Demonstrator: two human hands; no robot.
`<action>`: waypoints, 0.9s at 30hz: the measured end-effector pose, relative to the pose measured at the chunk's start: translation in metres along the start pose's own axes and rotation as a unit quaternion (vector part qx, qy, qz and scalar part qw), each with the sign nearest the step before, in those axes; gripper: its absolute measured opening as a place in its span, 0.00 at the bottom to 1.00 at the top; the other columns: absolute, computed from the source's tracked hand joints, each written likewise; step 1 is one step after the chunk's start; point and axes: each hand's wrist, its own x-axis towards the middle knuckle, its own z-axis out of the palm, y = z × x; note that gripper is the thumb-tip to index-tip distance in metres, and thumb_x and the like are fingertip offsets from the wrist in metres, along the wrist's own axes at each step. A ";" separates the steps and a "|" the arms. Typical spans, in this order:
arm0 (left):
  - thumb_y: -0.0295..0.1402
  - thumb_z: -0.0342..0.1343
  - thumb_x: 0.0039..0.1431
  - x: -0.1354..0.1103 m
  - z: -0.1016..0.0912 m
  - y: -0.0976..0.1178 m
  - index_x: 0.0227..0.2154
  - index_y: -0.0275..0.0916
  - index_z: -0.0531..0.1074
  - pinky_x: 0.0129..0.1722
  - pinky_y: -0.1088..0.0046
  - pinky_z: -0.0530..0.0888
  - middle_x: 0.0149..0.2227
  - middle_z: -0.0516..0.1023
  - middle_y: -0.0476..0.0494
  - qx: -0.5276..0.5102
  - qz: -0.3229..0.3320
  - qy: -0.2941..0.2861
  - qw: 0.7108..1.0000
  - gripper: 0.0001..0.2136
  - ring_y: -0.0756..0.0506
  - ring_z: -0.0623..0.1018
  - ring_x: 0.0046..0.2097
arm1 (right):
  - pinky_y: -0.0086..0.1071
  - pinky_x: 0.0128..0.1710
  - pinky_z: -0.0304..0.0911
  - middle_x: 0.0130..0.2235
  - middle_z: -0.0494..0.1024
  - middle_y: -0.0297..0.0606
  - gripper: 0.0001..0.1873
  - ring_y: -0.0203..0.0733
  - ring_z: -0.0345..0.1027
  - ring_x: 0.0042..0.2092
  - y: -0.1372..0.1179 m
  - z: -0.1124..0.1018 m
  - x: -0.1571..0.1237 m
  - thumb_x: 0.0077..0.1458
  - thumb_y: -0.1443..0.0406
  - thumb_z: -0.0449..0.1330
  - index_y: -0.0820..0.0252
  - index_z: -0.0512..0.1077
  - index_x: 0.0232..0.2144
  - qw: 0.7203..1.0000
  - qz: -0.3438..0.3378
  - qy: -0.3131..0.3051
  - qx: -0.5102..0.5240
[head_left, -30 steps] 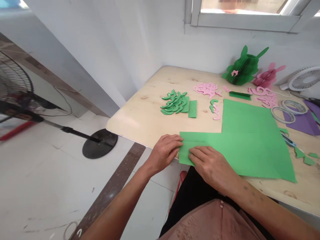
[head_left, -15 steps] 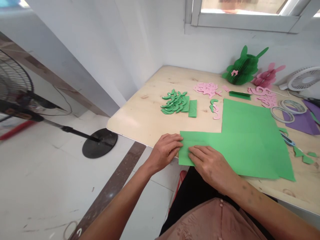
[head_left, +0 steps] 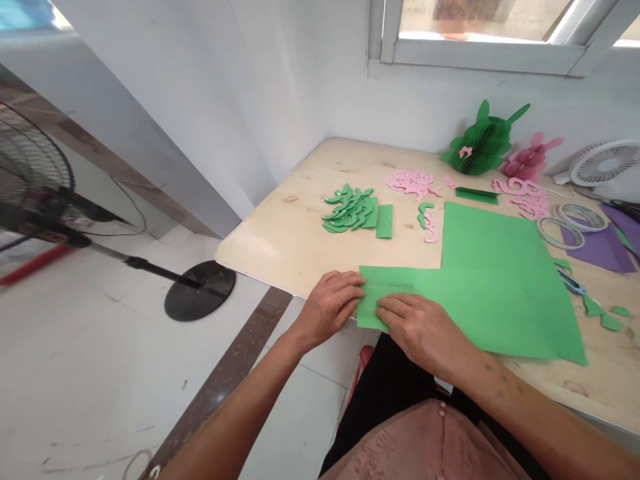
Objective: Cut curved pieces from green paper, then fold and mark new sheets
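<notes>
A sheet of green paper [head_left: 465,307] extends leftward past a larger green sheet [head_left: 495,233] beneath it. Its left end carries faint creases and reaches the table's front edge. My left hand [head_left: 327,303] grips that left end, fingertips curled on the edge and thumb low. Just to the right, my right hand [head_left: 420,327] lies on top of the paper with its fingers together and stretched out. Some of the paper's lower edge is hidden under my right hand and wrist.
Green cut-outs [head_left: 347,210] and pink cut-outs [head_left: 413,183] lie in piles farther back. Scissors [head_left: 573,283], tape rolls [head_left: 560,233] and purple paper [head_left: 600,247] are at right. A green folded-paper figure [head_left: 480,143] stands by the wall. A floor fan [head_left: 200,290] is left of the table.
My view has tilted slightly, so the table's far side sits a little lower in the picture. Both hands remain at nearly the same place on the green paper.
</notes>
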 end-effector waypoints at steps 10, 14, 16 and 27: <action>0.26 0.50 0.61 0.000 -0.001 0.000 0.38 0.41 0.72 0.52 0.60 0.69 0.47 0.77 0.41 -0.001 -0.004 -0.006 1.000 0.07 0.44 0.74 0.53 | 0.31 0.33 0.60 0.36 0.78 0.40 0.08 0.42 0.71 0.40 0.009 -0.022 0.018 0.58 0.72 0.54 0.61 0.74 0.34 0.992 0.028 -0.118 0.018; 0.27 0.50 0.61 0.000 -0.001 -0.001 0.38 0.40 0.72 0.51 0.59 0.69 0.48 0.77 0.41 -0.001 0.000 -0.008 1.000 0.07 0.44 0.74 0.52 | 0.29 0.29 0.55 0.33 0.78 0.38 0.09 0.40 0.72 0.35 0.012 -0.034 0.028 0.58 0.72 0.54 0.61 0.73 0.30 0.985 0.052 -0.161 0.017; 0.27 0.50 0.61 0.001 -0.002 0.000 0.38 0.41 0.72 0.51 0.59 0.69 0.48 0.77 0.41 0.000 -0.001 -0.008 1.000 0.07 0.44 0.74 0.53 | 0.29 0.29 0.54 0.32 0.78 0.38 0.10 0.40 0.72 0.35 0.012 -0.039 0.032 0.58 0.73 0.54 0.61 0.73 0.29 0.983 0.054 -0.175 0.026; 0.25 0.50 0.61 0.001 -0.002 0.000 0.38 0.41 0.71 0.51 0.61 0.69 0.48 0.77 0.41 0.011 0.004 -0.006 1.000 0.07 0.45 0.74 0.53 | 0.29 0.29 0.53 0.34 0.79 0.38 0.10 0.40 0.72 0.37 0.015 -0.045 0.040 0.59 0.72 0.53 0.61 0.73 0.29 0.973 0.071 -0.218 0.039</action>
